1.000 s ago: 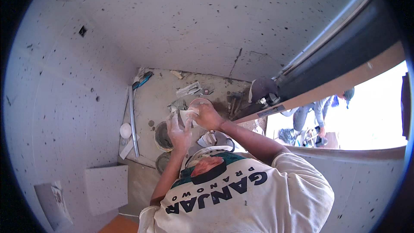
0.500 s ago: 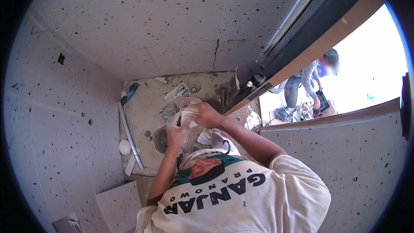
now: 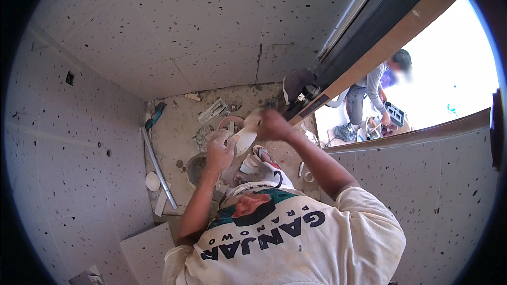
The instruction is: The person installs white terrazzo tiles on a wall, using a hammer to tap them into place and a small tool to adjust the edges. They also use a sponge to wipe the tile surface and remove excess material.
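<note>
My right hand (image 3: 272, 125) grips a pale flat piece (image 3: 245, 138), blurred as it moves above the floor. My left hand (image 3: 221, 152) is just left of it, fingers curled upward around something I cannot make out. Below and behind my hands are a pinkish round container (image 3: 228, 122), crumpled grey material (image 3: 202, 138) and a grey-coated bucket (image 3: 195, 171). My sandalled foot (image 3: 261, 153) shows under the right arm, near white scraps (image 3: 249, 168).
Speckled tiled walls surround the dirty floor (image 3: 174, 121). Along the left lie a metal bar (image 3: 157, 166), a white disc (image 3: 152, 181), a teal tool (image 3: 153, 117) and a loose tile (image 3: 145, 253). Through the opening at right, a co-worker (image 3: 369, 89) bends over a dark case (image 3: 396, 113).
My right hand has moved up and rightward with the pale piece, away from my left hand. The co-worker has bent over the dark case, and the view has shifted.
</note>
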### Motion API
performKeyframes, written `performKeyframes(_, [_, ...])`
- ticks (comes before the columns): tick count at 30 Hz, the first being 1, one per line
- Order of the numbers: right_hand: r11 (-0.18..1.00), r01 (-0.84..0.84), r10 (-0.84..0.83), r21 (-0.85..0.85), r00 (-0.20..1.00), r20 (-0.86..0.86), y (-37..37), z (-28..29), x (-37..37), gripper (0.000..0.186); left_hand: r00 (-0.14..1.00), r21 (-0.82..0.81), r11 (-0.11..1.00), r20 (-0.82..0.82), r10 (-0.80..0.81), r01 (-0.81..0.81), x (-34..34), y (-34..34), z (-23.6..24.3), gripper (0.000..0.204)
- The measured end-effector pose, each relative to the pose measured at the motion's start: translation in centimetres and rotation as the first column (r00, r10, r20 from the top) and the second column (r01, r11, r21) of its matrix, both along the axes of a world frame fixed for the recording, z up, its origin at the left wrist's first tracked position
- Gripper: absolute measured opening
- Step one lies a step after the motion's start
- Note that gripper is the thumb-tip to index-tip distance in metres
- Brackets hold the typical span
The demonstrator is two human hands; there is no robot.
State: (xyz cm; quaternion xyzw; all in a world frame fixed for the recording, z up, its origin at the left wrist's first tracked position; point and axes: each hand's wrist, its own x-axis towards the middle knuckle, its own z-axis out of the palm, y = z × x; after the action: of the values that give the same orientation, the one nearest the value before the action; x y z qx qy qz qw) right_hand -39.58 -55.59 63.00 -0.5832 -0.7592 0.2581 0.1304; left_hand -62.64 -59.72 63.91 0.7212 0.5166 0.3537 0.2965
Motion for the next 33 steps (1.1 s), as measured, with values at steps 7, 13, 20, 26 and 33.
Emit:
performKeyframes(7, [0.809,0.52,-0.454,0.274,0.849,-0.27,5.3,3.4,8.8,0.046,0.994,-0.074,0.995,0.087,0.073,-0.067,0.4,0.4,-0.3,0.023])
performKeyframes(13, [0.764,0.532,-0.474,0.365,0.847,-0.242,4.3,3.5,9.1,0.041,0.992,-0.121,0.992,0.114,0.056,-0.042,1.3,0.6,0.4,0.024])
performKeyframes(20, [0.712,0.602,-0.546,0.361,0.798,-0.256,2.1,3.6,11.4,0.026,0.998,-0.143,0.988,0.026,0.061,-0.056,1.1,0.0,0.3,0.025])
performKeyframes(26, [0.702,0.604,-0.585,0.377,0.791,-0.179,-0.4,4.4,12.3,0.024,0.998,-0.118,0.991,0.027,-0.054,0.057,1.6,0.2,-0.2,0.024])
performKeyframes(33, [0.704,0.579,-0.588,0.411,0.8,-0.12,-3.1,4.7,14.2,0.025,0.979,-0.105,0.974,-0.024,-0.203,0.2,4.7,0.9,-0.6,0.022])
